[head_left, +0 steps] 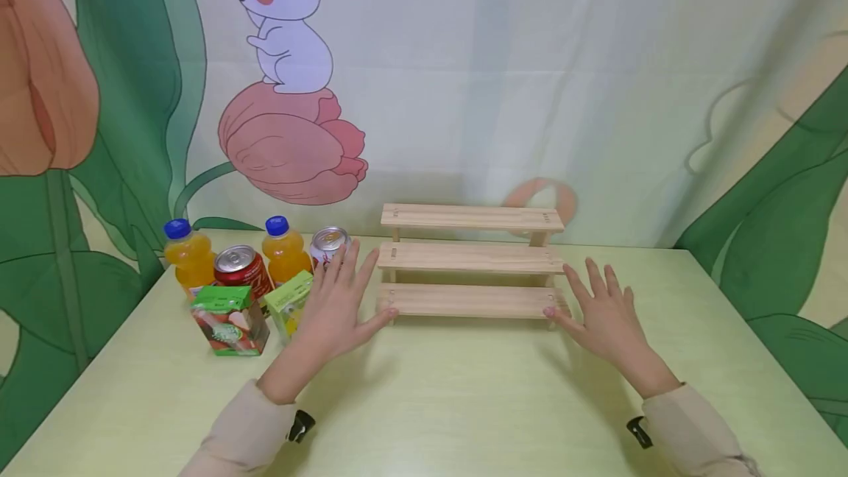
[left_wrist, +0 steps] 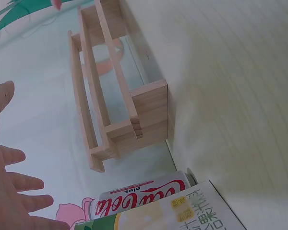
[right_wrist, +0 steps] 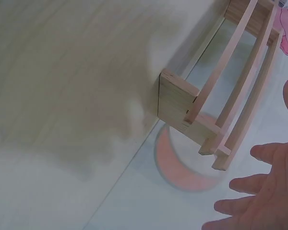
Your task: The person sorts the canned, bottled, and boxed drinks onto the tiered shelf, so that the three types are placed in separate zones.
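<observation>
A three-tier wooden step shelf [head_left: 470, 258] stands on the table against the backdrop. By its left end, my left hand [head_left: 338, 315] is held with fingers spread, in front of a silver Coca-Cola can [head_left: 327, 239] and beside a yellow-green drink carton [head_left: 288, 302]. Fingers extended, my right hand [head_left: 608, 319] hovers at the shelf's other end. Both wrist views show gaps between the hands and the wooden shelf [left_wrist: 151, 108], and neither hand holds anything. From the right wrist, the shelf's side panel [right_wrist: 175, 100] is visible.
Left of my left hand are two orange drink bottles [head_left: 188, 255] with blue caps, a red can [head_left: 244, 265] and a red-and-green juice carton [head_left: 230, 322], grouped closely. A printed cloth [head_left: 424, 94] hangs behind the pale table [head_left: 457, 403].
</observation>
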`<action>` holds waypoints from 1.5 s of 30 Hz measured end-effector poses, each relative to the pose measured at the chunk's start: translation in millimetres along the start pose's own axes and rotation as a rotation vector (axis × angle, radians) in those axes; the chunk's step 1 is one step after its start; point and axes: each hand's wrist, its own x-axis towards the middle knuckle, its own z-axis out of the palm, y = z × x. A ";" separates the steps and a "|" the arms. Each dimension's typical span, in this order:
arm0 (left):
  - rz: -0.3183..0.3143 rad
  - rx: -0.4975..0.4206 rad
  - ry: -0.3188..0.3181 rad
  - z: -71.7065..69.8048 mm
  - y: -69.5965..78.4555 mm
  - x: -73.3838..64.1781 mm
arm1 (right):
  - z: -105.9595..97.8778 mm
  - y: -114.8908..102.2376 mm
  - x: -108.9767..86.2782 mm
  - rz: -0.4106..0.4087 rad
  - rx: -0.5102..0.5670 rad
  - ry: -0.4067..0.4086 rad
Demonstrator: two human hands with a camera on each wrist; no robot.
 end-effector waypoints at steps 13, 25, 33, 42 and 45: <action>0.092 -0.130 0.202 -15.7 -9.8 -16.0 | 9.8 3.2 7.5 -0.019 0.171 -0.087; -0.065 -0.256 0.152 -31.4 -17.5 -31.6 | 22.5 16.3 17.8 0.055 0.323 -0.169; -0.129 -0.287 0.170 -38.7 -29.5 -38.6 | 30.9 18.8 23.2 0.106 0.454 -0.222; -0.152 -0.311 0.227 -36.6 -44.8 -41.5 | 32.5 19.3 25.7 0.123 0.512 -0.227; -0.167 -0.331 0.230 -33.4 -48.3 -42.1 | 33.6 19.9 25.7 0.128 0.514 -0.228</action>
